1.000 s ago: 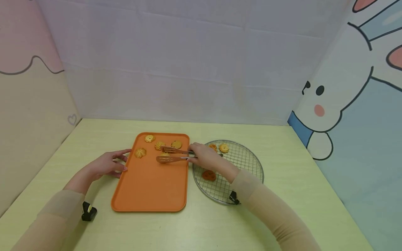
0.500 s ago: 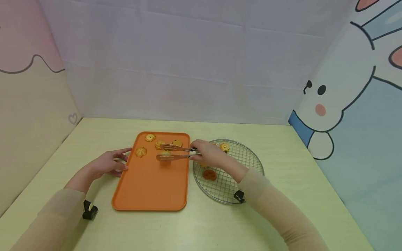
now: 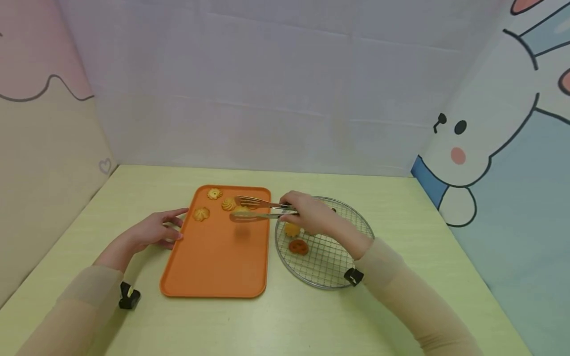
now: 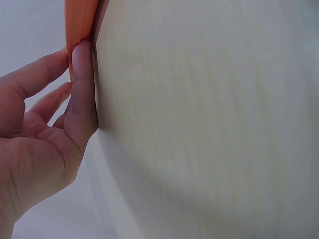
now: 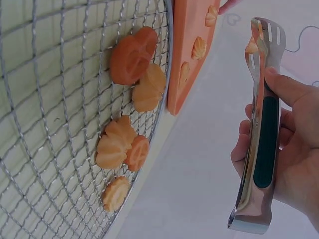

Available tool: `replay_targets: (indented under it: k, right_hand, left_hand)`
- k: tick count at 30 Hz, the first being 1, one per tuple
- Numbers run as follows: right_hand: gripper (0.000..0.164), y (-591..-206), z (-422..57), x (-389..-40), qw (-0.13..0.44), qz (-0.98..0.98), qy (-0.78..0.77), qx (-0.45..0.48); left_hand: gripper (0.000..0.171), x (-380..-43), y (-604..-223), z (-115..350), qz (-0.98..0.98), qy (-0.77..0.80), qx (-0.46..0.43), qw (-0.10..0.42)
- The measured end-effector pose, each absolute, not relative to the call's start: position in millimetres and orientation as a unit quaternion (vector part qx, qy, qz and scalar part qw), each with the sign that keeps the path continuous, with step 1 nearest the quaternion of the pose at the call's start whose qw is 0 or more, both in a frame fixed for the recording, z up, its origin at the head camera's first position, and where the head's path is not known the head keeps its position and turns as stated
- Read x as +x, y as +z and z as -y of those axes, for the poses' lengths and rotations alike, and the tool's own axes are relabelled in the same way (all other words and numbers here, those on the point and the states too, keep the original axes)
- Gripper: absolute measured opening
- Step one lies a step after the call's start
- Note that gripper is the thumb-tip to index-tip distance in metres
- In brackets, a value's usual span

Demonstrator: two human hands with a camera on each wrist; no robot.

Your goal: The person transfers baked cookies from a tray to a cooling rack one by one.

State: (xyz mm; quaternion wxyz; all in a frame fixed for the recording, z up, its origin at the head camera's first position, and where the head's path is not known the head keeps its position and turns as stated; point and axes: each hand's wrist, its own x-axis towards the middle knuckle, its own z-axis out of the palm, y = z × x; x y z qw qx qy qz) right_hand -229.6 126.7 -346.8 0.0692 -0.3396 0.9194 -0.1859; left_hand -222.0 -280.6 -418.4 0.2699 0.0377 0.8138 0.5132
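My right hand (image 3: 313, 212) grips metal serving tongs (image 5: 259, 149) with dark green handle inserts. Between the slotted tips the tongs hold a yellow cookie (image 3: 242, 209), raised over the upper right part of the orange tray (image 3: 213, 267), where a shadow falls. My left hand (image 3: 156, 230) touches the tray's left rim with relaxed fingers, and the left wrist view shows fingertips right at that rim. Several swirled yellow cookies, including one (image 3: 201, 214), lie on the far half of the tray. Beneath my right hand lies a round wire cooling rack (image 3: 331, 262).
On the rack lie a brown pretzel-shaped cookie (image 3: 299, 247) and several others, such as a fluted yellow cookie (image 5: 113, 144); my right hand covers part of them in the head view. A white back wall (image 3: 267, 89) and printed side panels bound the pale wooden table (image 3: 294, 321).
My right hand and the tongs have moved up and right, carrying the cookie between the tips with them. The left hand stays at the tray's rim.
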Motion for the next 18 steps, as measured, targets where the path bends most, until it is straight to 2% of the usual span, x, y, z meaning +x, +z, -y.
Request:
replay_targets:
  k: [18]
  right_hand:
    - [0.04, -309.5, -169.6, -208.0, 0.012, -0.923, -0.192, -0.334]
  left_hand:
    - [0.081, -222.3, -416.0, 279.0, -0.82, 0.503, 0.034, 0.272]
